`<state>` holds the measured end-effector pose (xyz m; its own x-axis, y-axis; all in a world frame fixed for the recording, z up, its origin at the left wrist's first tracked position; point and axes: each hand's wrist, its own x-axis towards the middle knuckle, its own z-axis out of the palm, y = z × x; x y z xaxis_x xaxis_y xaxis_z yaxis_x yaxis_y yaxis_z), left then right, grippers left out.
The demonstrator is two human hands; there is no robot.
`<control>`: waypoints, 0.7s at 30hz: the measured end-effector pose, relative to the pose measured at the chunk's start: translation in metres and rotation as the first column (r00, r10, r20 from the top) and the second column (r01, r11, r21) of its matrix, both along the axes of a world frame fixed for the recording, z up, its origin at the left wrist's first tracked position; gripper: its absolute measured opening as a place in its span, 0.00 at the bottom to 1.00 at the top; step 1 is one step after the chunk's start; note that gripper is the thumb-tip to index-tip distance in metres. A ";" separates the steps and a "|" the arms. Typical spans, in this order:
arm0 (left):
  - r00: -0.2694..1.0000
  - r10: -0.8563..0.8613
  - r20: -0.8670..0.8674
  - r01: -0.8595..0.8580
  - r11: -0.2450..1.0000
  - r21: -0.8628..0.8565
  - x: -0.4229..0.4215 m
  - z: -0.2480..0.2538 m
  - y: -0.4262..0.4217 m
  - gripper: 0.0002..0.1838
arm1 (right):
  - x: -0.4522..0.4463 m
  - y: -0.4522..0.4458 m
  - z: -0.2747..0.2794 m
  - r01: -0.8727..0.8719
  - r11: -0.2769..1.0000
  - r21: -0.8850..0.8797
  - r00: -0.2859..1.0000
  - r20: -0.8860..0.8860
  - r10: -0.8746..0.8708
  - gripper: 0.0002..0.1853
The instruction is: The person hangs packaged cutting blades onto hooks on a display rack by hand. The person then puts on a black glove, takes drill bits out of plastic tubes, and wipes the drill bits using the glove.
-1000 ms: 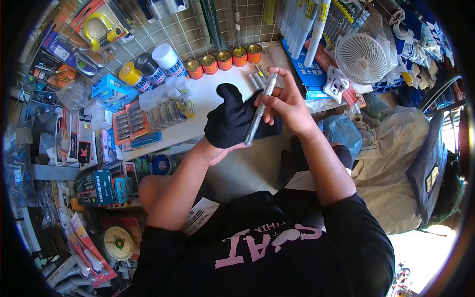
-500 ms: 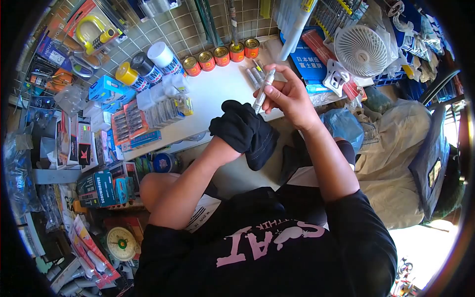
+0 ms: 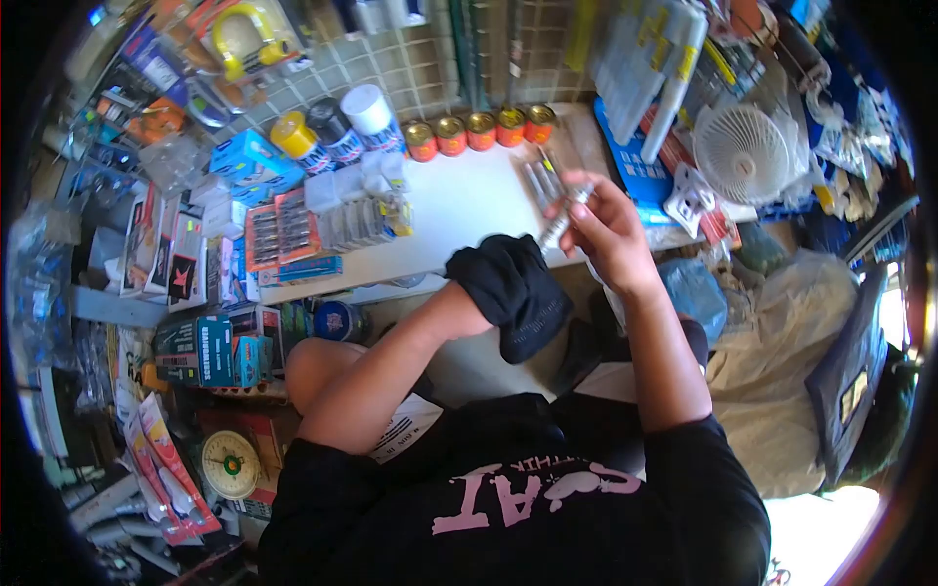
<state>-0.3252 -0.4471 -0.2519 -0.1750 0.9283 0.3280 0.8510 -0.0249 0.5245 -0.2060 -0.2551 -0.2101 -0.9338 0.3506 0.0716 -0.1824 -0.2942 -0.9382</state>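
My right hand (image 3: 618,239) pinches a slim white-and-silver marker pen (image 3: 555,232) between thumb and fingers; it is tilted and blurred. The pen's lower end is close to a piece of black fabric (image 3: 513,283), perhaps a cap or sock. That fabric covers my left hand (image 3: 471,305), leaving only the wrist area visible, so the fingers are hidden. Stitching runs along the fabric's hanging lower part. Beyond the right hand, several similar slim pens (image 3: 535,184) lie on the white table (image 3: 459,195).
Several small orange cans (image 3: 481,132) line the table's back edge, beside spray cans (image 3: 369,112). Packaged goods (image 3: 366,223) and boxes crowd the left. A white fan (image 3: 743,151) stands at right; a dial scale (image 3: 231,465) sits lower left.
The camera view has shifted, moving the surroundings right and slightly down. Both hands, with the fabric and pen, have come a little nearer to my body.
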 end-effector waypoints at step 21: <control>0.852 0.436 0.288 -0.523 0.708 0.475 -0.034 0.008 0.022 0.07 | -0.003 -0.062 -0.004 0.277 0.839 0.468 0.955 -0.035 -0.296 0.12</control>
